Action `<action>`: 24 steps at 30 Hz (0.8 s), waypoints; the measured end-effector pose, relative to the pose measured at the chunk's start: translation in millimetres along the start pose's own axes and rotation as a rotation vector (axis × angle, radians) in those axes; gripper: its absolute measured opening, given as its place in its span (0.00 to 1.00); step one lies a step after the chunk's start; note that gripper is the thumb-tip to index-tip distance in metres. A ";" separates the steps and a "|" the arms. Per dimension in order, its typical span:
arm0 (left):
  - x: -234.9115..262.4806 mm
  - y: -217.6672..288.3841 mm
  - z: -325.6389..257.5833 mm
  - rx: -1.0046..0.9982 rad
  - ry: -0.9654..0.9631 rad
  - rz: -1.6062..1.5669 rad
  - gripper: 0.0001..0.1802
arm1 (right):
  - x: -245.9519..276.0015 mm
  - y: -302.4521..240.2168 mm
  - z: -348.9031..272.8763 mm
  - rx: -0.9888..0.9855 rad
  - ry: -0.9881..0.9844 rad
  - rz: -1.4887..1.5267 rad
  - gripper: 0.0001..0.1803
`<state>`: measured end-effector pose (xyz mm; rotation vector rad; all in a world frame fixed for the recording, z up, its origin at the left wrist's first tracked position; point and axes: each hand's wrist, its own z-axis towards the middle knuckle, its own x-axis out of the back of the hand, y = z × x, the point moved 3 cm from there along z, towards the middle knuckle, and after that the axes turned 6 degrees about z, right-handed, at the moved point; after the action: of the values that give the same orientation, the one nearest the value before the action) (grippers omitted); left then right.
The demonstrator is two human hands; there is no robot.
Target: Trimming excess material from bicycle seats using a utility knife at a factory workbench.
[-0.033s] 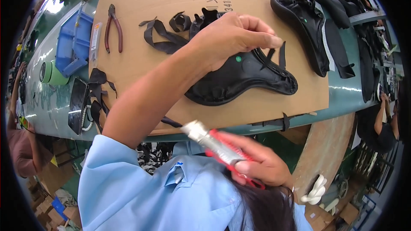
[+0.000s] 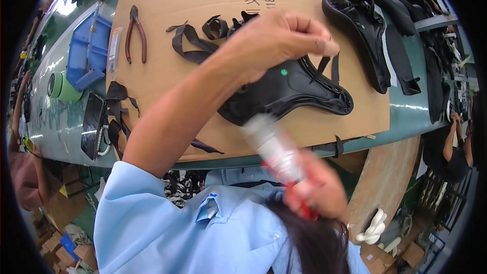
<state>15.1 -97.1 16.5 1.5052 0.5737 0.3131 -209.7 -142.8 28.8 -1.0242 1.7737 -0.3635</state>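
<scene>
A black bicycle saddle (image 2: 289,91) lies underside up on a cardboard sheet, with a small green sticker on it. My left hand (image 2: 291,35) is above it, thumb and fingers pinched on a thin black strip (image 2: 321,69) that rises from the saddle's rim. My right hand (image 2: 324,187), blurred by motion, grips a red-and-silver hand tool (image 2: 276,149) whose exact kind I cannot make out. The tool's silver end points toward the saddle's near edge; whether it touches is unclear. My left forearm hides part of the saddle's far left side.
A second black saddle (image 2: 355,40) lies to the right. Red-handled pliers (image 2: 136,35), black strip scraps (image 2: 190,43) and a blue bin (image 2: 89,50) are at left, beside a green tape roll (image 2: 63,87). The cardboard (image 2: 162,86) covers much of the green table. Other people work at both sides.
My right hand has moved slightly right, and the tool's silver end has shifted up and right toward the saddle. My left hand keeps its pinch on the strip, almost unmoved.
</scene>
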 end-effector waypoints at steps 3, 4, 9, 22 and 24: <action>40.8 23.0 7.0 -0.527 0.253 0.925 0.18 | 31.6 2.7 4.5 0.331 0.438 -0.042 0.24; 50.7 11.5 10.7 -0.479 0.236 0.843 0.20 | 25.6 1.8 19.6 0.338 0.484 -0.150 0.25; 64.6 -6.2 -49.3 -0.077 0.470 0.902 0.18 | 45.8 -35.4 70.4 0.415 0.485 -0.494 0.24; -48.5 -24.1 -85.2 0.079 0.588 1.180 0.15 | 50.9 -61.9 54.9 0.516 0.485 -0.767 0.15; -50.2 -28.4 -86.2 0.055 0.579 1.175 0.14 | 51.2 -55.0 31.9 0.773 0.498 -1.134 0.19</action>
<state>-77.2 -52.9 -0.7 1.6642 0.0596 1.6803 -162.4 -208.6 18.9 -1.2975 1.0442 -1.9581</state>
